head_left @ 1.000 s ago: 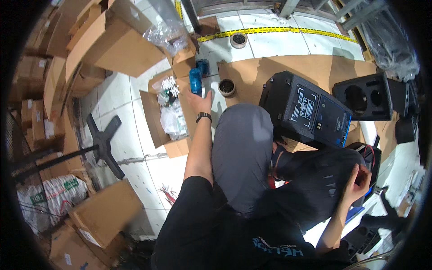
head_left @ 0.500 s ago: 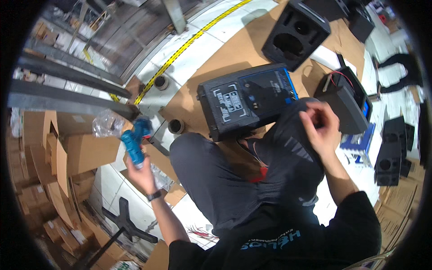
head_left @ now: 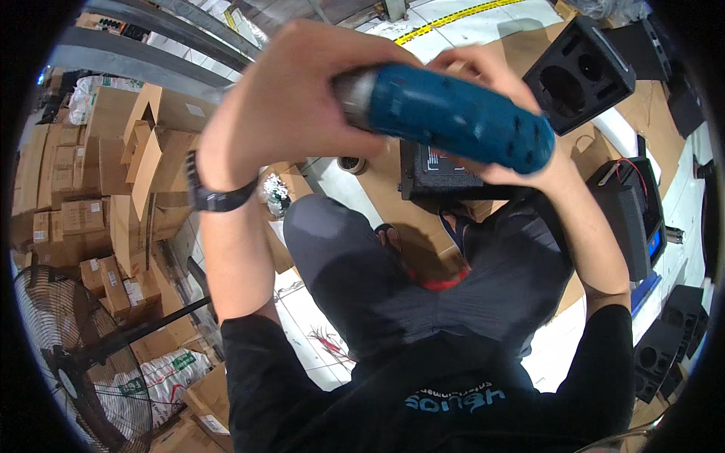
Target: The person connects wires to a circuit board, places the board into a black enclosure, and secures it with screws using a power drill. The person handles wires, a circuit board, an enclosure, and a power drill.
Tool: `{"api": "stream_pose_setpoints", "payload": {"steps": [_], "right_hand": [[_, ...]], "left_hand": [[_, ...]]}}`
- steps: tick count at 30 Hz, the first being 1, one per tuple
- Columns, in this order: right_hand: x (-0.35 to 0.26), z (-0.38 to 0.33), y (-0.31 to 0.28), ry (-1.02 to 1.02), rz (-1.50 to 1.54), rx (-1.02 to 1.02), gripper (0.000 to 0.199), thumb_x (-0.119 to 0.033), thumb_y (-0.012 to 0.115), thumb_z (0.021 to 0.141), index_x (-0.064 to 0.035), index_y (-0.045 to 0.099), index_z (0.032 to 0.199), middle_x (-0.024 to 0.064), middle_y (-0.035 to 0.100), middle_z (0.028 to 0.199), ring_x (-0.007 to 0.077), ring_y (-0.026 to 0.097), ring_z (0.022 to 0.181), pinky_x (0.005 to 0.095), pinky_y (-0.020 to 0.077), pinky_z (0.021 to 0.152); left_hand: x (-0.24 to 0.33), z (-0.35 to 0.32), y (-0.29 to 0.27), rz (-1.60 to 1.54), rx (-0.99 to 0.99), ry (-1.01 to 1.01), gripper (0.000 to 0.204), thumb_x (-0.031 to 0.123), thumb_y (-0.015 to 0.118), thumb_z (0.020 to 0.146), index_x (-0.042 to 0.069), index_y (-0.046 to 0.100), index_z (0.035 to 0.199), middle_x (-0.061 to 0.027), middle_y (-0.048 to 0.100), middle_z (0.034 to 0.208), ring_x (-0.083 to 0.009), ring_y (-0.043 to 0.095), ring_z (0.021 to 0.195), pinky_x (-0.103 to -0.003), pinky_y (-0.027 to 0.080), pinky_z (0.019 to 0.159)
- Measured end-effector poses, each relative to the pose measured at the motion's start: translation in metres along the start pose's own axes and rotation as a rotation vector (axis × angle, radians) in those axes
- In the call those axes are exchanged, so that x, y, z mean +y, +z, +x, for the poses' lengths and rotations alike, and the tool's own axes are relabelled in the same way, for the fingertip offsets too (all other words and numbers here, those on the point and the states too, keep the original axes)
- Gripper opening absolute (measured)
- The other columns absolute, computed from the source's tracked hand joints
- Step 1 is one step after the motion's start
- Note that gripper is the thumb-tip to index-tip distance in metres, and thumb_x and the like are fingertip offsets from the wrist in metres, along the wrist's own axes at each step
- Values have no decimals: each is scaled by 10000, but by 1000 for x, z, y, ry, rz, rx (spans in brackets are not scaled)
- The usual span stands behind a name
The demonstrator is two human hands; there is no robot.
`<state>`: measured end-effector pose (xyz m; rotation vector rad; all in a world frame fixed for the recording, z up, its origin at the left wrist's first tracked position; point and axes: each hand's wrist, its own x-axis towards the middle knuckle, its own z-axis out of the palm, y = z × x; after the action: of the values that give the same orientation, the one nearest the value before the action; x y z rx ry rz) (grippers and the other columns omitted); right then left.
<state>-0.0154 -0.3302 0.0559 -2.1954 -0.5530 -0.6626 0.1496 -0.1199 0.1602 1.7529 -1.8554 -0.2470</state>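
- Tool (head_left: 461,117), blue with a metal end: raised in the air between both hands, overlying the speaker (head_left: 427,179) in our view, and resting on nothing.
- Left hand (head_left: 279,98): fingers wrapped closely around the metal end.
- Right hand (head_left: 502,74): fingers bent about the far end of the body and partly hidden behind it; we cannot tell whether they grip or press a control.
- Principal hazard, as we judge it: a drop, should the left fingers loosen before the right ones have full hold. A smooth metal end would favour slipping.
- Beneath: left knee (head_left: 313,219), left foot (head_left: 388,235) and speaker, which a fall could bruise or scratch.
- Pot (head_left: 351,164), near the left edge of the cardboard (head_left: 381,185): a leftward fall could tip it.
- Second hazard: if powered, an accidental press could spin the metal end inside the left grasp.
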Motion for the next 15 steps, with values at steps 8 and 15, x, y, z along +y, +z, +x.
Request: {"api": "stream_pose_setpoints", "payload": {"steps": [8,15], "right_hand": [[46,-40,16,576,312,242,232,-137,808,900,-84,770,1123,74,773,993,183,740,921,327,584,834],[65,-41,-45,661,444,682,279,-184,707,943,30,710,1122,45,659,771,110,609,679,243,475,654]], "left_hand": [[-166,-9,68,-124,795,-142,325,88,724,872,27,689,1190,-104,735,1105,-222,707,1034,-345,560,925],[-356,-205,335,156,357,-1502,450,444,623,938,71,804,1112,-255,740,1154,-415,715,1102,-494,554,961]]}}
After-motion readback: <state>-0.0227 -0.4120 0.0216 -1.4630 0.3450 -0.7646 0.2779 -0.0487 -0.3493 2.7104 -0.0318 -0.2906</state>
